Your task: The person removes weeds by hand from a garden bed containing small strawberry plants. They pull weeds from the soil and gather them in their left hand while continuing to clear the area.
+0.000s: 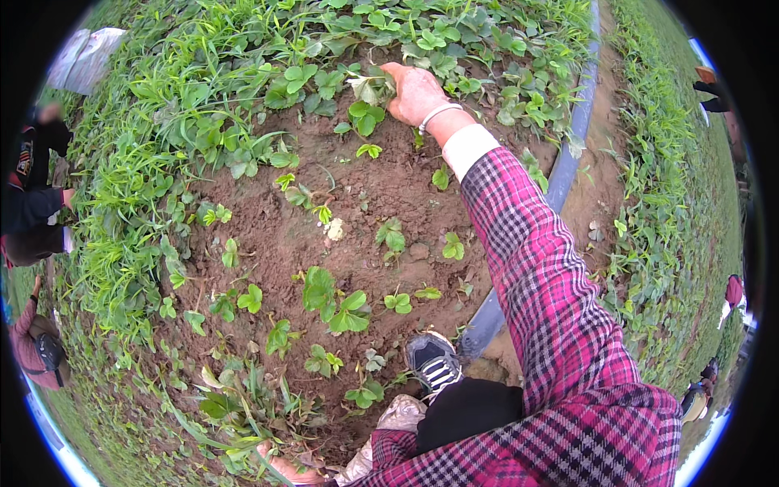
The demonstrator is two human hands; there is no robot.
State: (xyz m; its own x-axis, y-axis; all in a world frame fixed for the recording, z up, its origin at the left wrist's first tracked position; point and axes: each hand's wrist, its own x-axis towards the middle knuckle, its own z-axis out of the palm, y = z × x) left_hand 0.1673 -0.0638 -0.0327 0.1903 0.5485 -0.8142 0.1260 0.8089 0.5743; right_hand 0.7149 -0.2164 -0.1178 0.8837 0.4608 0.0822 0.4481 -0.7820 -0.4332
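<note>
My right hand (417, 97) reaches to the far side of a patch of bare brown soil (365, 195). A white bracelet is on its wrist. Its thumb and fingers close on a wilted, pale-backed leaf (365, 90) among low strawberry-type plants. Small green leaves (366, 117) grow just below it. At the bottom edge, my left hand (289, 469) is partly hidden by a loose bunch of weeds and leaves (249, 402) that it grips. Young strawberry plants (335, 304) stand scattered over the soil between my hands.
A blue-grey flat hose (569, 164) runs along the right of the bed. My shoe (433, 362) stands beside it. Dense grass and weeds (134, 207) border the left. A whitish sack (88, 58) lies upper left. Other people (39, 182) are at the left and right rims.
</note>
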